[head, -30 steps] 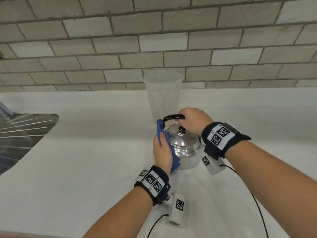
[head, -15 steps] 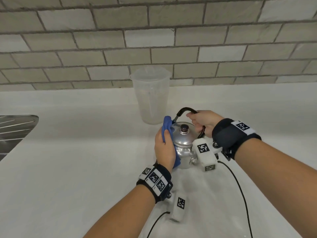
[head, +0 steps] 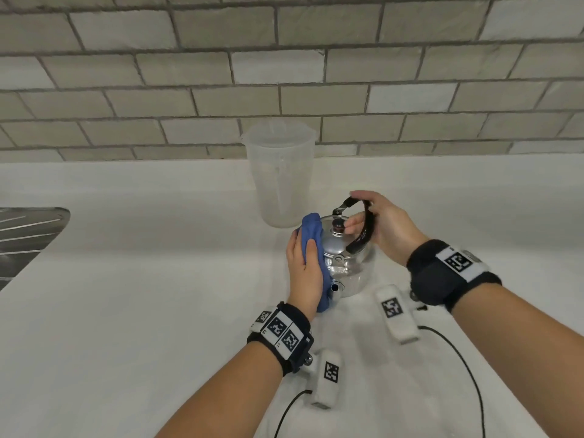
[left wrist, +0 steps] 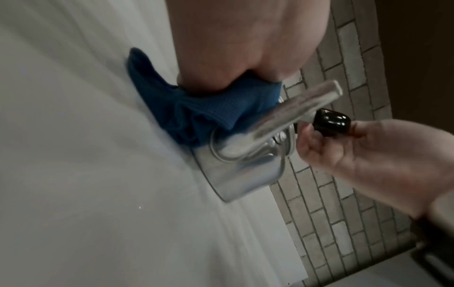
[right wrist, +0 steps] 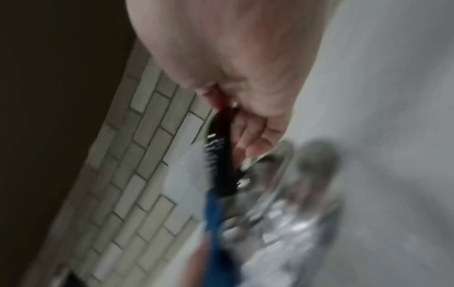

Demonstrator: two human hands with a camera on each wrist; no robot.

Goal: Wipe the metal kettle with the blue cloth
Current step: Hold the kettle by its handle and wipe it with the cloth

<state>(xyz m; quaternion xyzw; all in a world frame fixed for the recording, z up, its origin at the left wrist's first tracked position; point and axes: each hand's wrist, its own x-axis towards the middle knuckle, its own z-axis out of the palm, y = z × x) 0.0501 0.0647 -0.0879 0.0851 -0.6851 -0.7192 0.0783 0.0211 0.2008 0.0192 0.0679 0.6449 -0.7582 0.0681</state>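
The metal kettle (head: 347, 263) stands on the white counter with its spout towards me. My left hand (head: 301, 270) holds the bunched blue cloth (head: 311, 230) against the kettle's left side, and cloth hangs out below the palm. My right hand (head: 384, 224) grips the black handle (head: 366, 226) above the lid. In the left wrist view the blue cloth (left wrist: 209, 110) is squeezed between my palm (left wrist: 233, 48) and the kettle (left wrist: 245, 174). The right wrist view is blurred and shows my fingers (right wrist: 253, 139) round the handle (right wrist: 221, 155).
A clear plastic jug (head: 279, 178) stands just behind the kettle against the brick wall (head: 316, 74). A steel sink drainer (head: 25, 235) lies at the far left. Black cables (head: 467, 374) trail from my wrists over the counter (head: 142, 311).
The kettle has turned on the counter, so its spout now faces me and the handle runs front to back. My right hand shifted along the handle. My left hand stayed on the cloth.
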